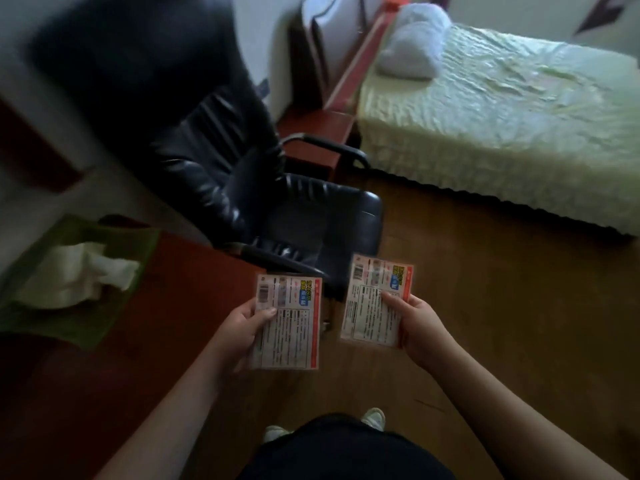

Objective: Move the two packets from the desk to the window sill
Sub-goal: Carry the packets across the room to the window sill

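Head view: the left hand (242, 327) pinches the left packet (287, 322) by its left edge, thumb on its face, and the right hand (415, 323) pinches the right packet (377, 303) likewise, fingers closed on each. Both packets are off the table (166, 306), above the floor. The window sill is not in view. The edge grips look light; a packet could slip, or brush the near black chair (277, 202) on the turn.
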